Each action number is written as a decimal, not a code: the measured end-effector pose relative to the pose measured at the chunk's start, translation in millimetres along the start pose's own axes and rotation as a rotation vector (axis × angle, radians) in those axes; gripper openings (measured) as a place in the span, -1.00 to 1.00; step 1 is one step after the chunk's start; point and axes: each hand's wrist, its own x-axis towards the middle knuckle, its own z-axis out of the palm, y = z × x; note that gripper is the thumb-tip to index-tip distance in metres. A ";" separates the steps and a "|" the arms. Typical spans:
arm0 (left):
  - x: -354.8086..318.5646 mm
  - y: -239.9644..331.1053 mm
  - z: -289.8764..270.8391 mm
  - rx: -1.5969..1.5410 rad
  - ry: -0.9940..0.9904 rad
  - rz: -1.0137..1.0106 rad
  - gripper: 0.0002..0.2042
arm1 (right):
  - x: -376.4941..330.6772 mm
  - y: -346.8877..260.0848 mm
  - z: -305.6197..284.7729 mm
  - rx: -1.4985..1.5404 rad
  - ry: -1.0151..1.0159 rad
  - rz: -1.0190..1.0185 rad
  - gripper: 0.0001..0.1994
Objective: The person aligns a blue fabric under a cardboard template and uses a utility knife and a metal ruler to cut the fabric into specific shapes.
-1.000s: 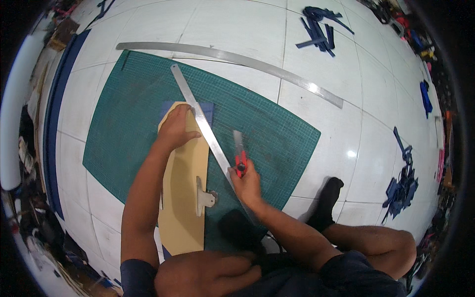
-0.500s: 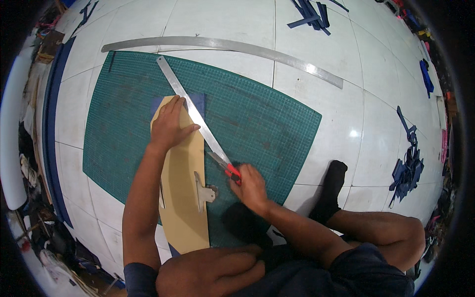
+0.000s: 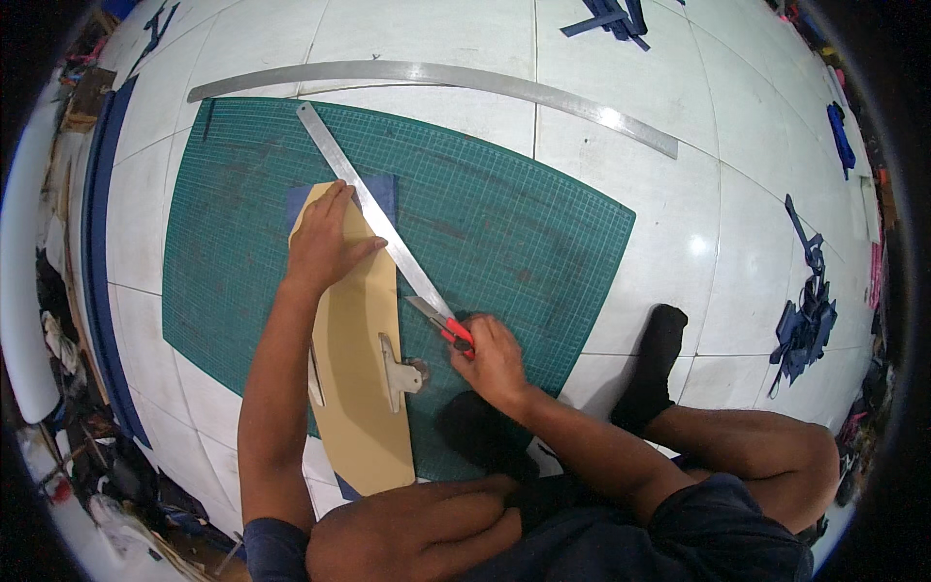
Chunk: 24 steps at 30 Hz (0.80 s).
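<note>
My left hand (image 3: 328, 241) lies flat on the upper part of a long tan card template (image 3: 359, 310), its thumb stretched out to the edge of a steel ruler (image 3: 373, 215). Blue fabric (image 3: 385, 192) shows from under the template's top end. In my right hand (image 3: 495, 362) is a red utility knife (image 3: 454, 334), its blade bare and pointing up and left beside the ruler. The ruler runs slantwise across the template's edge, its lower end near the knife. A metal bulldog clip (image 3: 396, 373) grips the template's right edge; another metal piece (image 3: 315, 376) sits on its left edge.
Everything lies on a green cutting mat (image 3: 524, 252) on the white tiled floor (image 3: 640, 281). A longer steel ruler (image 3: 436, 74) rests beyond the mat. Blue fabric scraps (image 3: 805, 320) are heaped at the right, with more strips (image 3: 611, 19) at the far side. My black-socked foot (image 3: 659, 354) stands right of the mat.
The view has shifted slightly. The knife in my right hand has turned a little, and its blade shows more clearly apart from the ruler. My left hand stays on the template.
</note>
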 end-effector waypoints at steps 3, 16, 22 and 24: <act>-0.5 0.4 -1.0 -0.001 -0.011 0.005 -0.07 | 0.1 0.8 -0.5 0.012 -0.002 -0.002 -0.61; 5.4 4.7 -7.4 0.001 -0.094 -0.047 -0.06 | 0.5 4.1 2.7 0.038 0.031 -0.036 -0.60; 8.7 9.5 -10.3 0.023 -0.111 -0.053 -0.06 | -0.8 6.5 3.8 0.018 0.033 -0.025 -0.61; 8.2 9.4 -10.9 0.012 -0.105 -0.052 -0.06 | -0.6 6.1 3.5 0.020 0.023 -0.017 -0.61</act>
